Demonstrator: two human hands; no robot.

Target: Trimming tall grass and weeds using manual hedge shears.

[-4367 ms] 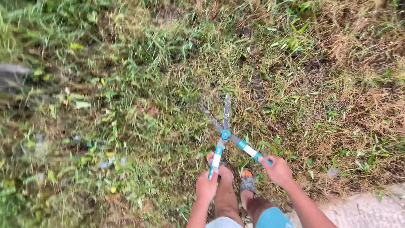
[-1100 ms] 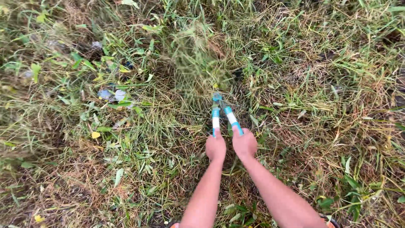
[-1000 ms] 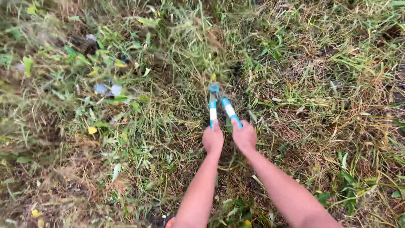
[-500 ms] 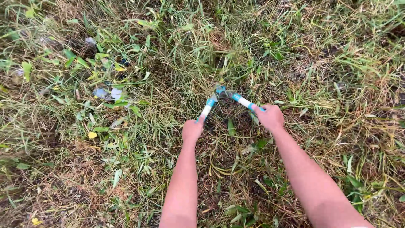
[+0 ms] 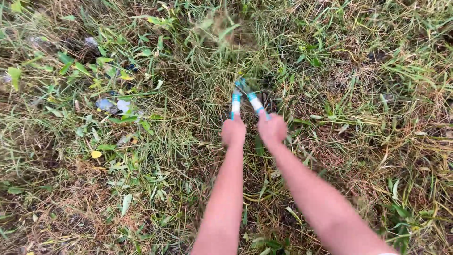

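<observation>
Shears [image 5: 244, 98] are pointing straight ahead of both fists into the grass tuft [image 5: 226, 35], blades buried; left hand [image 5: 233, 131] and right hand [image 5: 272, 129] are each gripping a handle, squeezed nearly together, equally near

1. Ground: rough grass [image 5: 155, 141], green blades mixed with dry straw-coloured stalks; darker soil shows through in patches
2. Scattered leaves [image 5: 96, 154], green and yellow; pale litter scraps [image 5: 111, 105] at left
3. Even, soft daylight
</observation>
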